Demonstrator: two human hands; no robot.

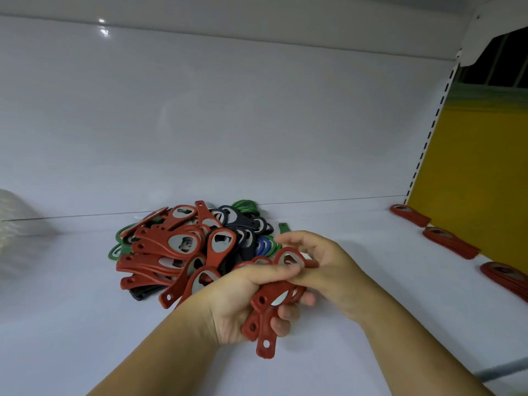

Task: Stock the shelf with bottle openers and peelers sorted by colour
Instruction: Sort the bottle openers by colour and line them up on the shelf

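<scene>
Head view looks down onto a white shelf (343, 224) where a bundle of red bottle openers (267, 307) sits clasped in the left hand (243, 298). That hand comes up from the lower left with the forearm angled toward the middle, its fingers curled under the bundle and the thumb laid across the top; the handles with their hanging holes fan out downward and to the right below the palm. The right hand (323, 270) reaches in from the lower right, wrist bent inward, its fingers loosely curved and pinching the head end of the top opener in the bundle, so both hands meet on the same stack just above the shelf surface.

Just behind and to the left of the hands lies a loose pile of openers (185, 247), touching the left hand's knuckles at its near edge. Red ones make up most of the near and left part, with dark navy or black ones toward the back right, a few green ones at the far left and back edges, and a little blue beside the right hand's fingers.

Well apart, along the right end of the shelf beside a yellow side panel (471, 172), three small stacks of red openers (450, 242) lie in a row. A blurred translucent thing shows at the left edge.
</scene>
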